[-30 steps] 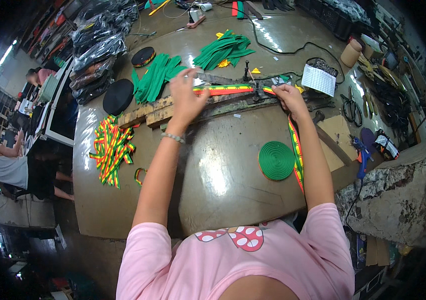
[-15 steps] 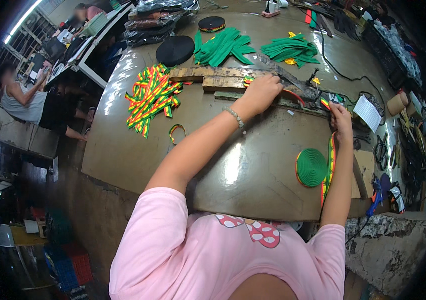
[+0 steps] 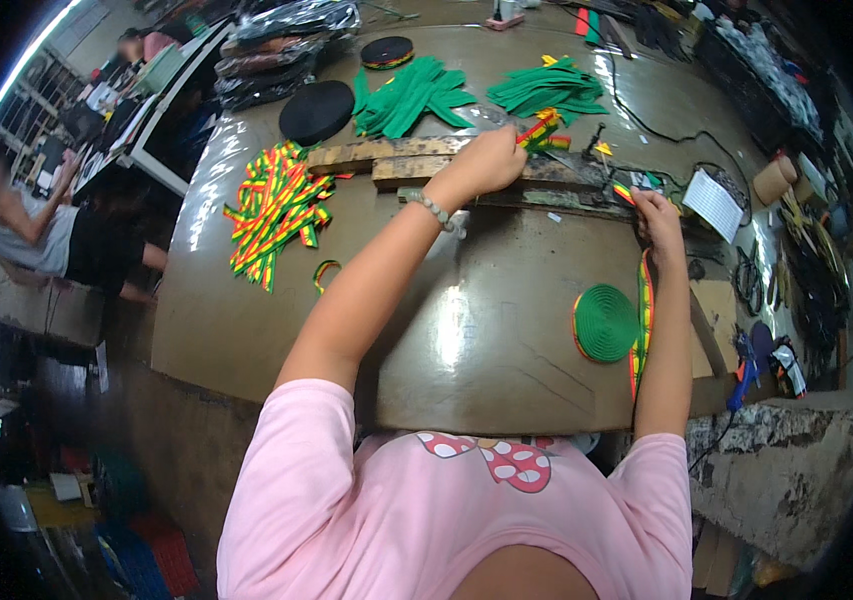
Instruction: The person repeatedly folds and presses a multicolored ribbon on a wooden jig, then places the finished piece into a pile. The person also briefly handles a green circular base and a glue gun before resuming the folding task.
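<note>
My left hand point(image 3: 491, 160) is closed over the wooden jig point(image 3: 401, 165), pinching striped ribbon pieces point(image 3: 540, 128) in red, yellow and green that stick up past its fingers. At the jig's right end, my right hand point(image 3: 658, 225) pinches a long striped ribbon point(image 3: 644, 310), its tip showing just left of the fingers. That ribbon runs down along my right forearm beside a coiled roll point(image 3: 604, 322) with a green face. Left of the jig lies a loose heap of cut striped ribbon strips point(image 3: 271, 210). One small curled strip point(image 3: 324, 274) rests apart from it.
Behind the jig are two piles of green strips point(image 3: 411, 97) point(image 3: 551, 88), a black roll point(image 3: 317, 112) and plastic-wrapped bundles point(image 3: 271, 55). A cable point(image 3: 636, 110) crosses the right side, near a paper sheet point(image 3: 713, 205) and a blue-handled tool point(image 3: 743, 370). Another person point(image 3: 31, 220) sits at left.
My left hand has moved left along the jig and lifted, now with ribbon pieces standing up from its fingers. My right hand keeps its pinch on the ribbon. The whole view has shifted slightly.
</note>
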{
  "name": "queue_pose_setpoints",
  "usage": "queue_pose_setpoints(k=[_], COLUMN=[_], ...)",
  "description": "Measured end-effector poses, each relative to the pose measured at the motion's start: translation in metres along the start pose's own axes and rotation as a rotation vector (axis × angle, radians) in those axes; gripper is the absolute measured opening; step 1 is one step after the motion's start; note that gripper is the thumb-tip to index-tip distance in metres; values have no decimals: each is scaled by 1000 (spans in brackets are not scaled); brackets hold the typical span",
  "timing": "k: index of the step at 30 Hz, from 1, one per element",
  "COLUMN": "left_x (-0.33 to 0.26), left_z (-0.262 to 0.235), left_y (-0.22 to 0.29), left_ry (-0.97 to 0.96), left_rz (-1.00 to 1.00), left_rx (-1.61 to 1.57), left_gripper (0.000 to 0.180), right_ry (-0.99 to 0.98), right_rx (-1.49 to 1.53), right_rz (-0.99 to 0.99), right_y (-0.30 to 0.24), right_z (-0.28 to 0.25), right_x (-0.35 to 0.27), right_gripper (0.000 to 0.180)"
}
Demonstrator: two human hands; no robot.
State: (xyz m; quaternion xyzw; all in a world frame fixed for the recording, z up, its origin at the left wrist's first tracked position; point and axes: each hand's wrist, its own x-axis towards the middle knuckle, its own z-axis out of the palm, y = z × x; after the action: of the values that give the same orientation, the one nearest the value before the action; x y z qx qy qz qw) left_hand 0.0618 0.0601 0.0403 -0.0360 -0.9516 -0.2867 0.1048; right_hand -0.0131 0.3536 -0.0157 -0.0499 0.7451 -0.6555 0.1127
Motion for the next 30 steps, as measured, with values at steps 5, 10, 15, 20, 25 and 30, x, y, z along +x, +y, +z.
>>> queue_pose_setpoints(k=[5, 10, 15, 20, 25, 30], left_x=[-23, -120, -196, -198, -165, -61], left_z=[-63, -153, -187, -182, -161, -81], left_y=[-30, -107, -172, -186, -152, -108], left_ry=[-159, 100, -37, -132, 206, 233], left_rz=[-325, -165, -537, -557, -508, 31], left_rx=[-506, -236, -20, -8, 663, -13], left_gripper=[34, 29, 30, 33, 45, 47], right_ry=[-34, -38, -20, -25, 106, 149], right_rx=[86, 293, 3, -219, -536, -631], right_rz=[36, -44, -227, -445, -555, -428], right_y=[-5, -39, -86, -107, -87, -56], right_z=[0, -2, 28, 93, 156, 183], right_x=[-2, -19, -43, -20, 44, 71], right_gripper=[19, 18, 20, 25, 33, 26])
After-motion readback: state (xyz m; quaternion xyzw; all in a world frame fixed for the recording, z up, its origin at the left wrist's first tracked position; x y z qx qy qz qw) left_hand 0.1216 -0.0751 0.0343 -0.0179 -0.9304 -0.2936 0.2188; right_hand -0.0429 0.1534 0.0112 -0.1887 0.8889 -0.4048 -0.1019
